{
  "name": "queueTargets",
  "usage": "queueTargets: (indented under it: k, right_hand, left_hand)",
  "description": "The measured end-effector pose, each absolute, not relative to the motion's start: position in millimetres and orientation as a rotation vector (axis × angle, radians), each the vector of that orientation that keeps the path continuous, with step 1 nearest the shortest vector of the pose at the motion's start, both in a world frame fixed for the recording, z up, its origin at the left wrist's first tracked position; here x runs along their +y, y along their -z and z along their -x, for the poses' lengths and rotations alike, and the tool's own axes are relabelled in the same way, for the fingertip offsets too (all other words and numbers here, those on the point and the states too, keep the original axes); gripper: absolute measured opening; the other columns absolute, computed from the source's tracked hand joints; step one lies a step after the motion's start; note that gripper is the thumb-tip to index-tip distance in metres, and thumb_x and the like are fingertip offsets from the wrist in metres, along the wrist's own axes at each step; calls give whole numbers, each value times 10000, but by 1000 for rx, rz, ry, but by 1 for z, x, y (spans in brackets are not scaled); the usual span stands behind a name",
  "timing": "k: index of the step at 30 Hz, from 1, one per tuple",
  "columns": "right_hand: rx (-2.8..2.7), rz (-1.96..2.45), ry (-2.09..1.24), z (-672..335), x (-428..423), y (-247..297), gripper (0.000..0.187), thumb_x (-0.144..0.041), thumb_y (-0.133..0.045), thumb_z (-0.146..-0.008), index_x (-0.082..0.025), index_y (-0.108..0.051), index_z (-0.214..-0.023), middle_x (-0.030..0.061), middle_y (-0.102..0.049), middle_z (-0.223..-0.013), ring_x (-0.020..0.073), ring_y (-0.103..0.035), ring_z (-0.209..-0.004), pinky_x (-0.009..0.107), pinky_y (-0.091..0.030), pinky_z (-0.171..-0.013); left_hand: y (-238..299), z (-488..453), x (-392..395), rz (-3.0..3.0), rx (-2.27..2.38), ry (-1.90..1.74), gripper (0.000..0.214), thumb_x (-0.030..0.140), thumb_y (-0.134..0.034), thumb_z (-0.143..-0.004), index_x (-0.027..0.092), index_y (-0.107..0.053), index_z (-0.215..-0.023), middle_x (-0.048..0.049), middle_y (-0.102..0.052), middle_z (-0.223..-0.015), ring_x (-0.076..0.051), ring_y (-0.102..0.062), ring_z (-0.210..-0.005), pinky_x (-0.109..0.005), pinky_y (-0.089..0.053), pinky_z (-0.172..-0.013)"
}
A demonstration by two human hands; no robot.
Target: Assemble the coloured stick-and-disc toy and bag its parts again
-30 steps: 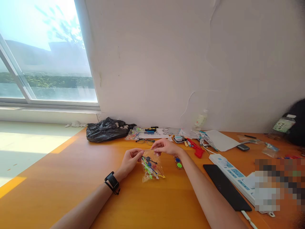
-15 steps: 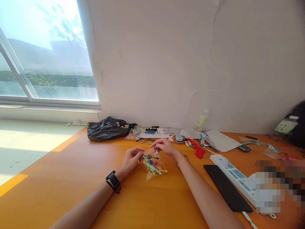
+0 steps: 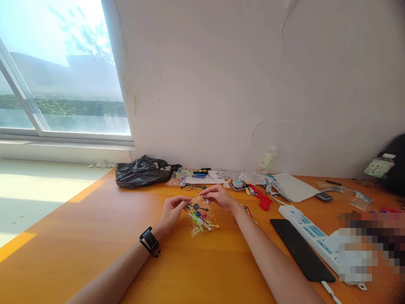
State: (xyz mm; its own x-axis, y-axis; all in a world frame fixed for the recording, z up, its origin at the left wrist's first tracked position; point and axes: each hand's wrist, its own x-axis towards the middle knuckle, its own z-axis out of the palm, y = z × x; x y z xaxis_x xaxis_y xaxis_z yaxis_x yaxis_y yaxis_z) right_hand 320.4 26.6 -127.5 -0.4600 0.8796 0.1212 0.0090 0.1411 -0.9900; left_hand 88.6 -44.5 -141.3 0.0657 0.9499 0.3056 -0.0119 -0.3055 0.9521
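Note:
Between my two hands hangs a small clear plastic bag, pinched at its upper edge. Inside it are several coloured plastic arrow-shaped pieces: black, green, blue, white, red and yellow. My left hand grips the bag's top left corner between thumb and fingers; a black watch is on that wrist. The top right corner is pinched by my right hand. Whether the bag's mouth is sealed I cannot tell. Partly behind my right forearm, a few small coloured pieces lie on the wooden table.
Along the wall lie a black plastic bag, glasses, a red toy gun and papers. On the right are a black phone-like slab, a white power strip and a bottle. A blurred patch covers the right edge.
The bag has shifted slightly left and its lower end has swung a little to the left. Both hands keep their pinch on it.

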Motion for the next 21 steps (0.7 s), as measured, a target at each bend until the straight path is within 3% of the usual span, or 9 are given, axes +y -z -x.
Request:
queueTargets:
  k: [7,10,13,16,21]
  right_hand:
    - [-1695,881,-1453,-324,25,125,229,-285,-689,-695,-153,-832,-816,73,-756,-760,150,-609,-653,277,-487,-638]
    - [-1765,909,-1455,-327,26,120,334,-357,-650,-790,-161,-808,-1010,79,-759,-815,169,-652,-687,303,-530,-688]
    - [-1917,966,-1299,-324,27,115,400,-474,-618,-902,-188,-746,-1150,71,-753,-922,169,-665,-756,295,-534,-721]
    - [-2062,963,-1209,-315,24,111,356,-504,-674,-896,-178,-773,-997,50,-743,-905,164,-634,-763,263,-491,-690]
    - [-2369,942,-1076,-306,15,101,289,-443,-710,-879,-165,-782,-856,15,-710,-746,153,-587,-682,247,-423,-608]
  left_hand:
    - [134,-87,-51,-1477,969,-1330,325,438,-719,-876,135,-829,-833,-104,-799,-879,-234,-695,-840,-309,-519,-795]
    - [133,-87,-52,-1495,945,-1287,357,485,-755,-856,136,-822,-835,-102,-796,-868,-231,-696,-809,-306,-519,-763]
    - [137,-88,-51,-1476,937,-1303,389,480,-805,-820,140,-806,-1008,-98,-801,-907,-224,-709,-807,-302,-531,-750]
    - [141,-90,-52,-1494,930,-1311,461,475,-810,-826,144,-769,-1144,-108,-804,-971,-221,-723,-848,-308,-551,-789]
    - [141,-91,-52,-1560,912,-1248,428,507,-746,-880,137,-798,-1089,-135,-796,-1077,-252,-723,-937,-343,-567,-850]
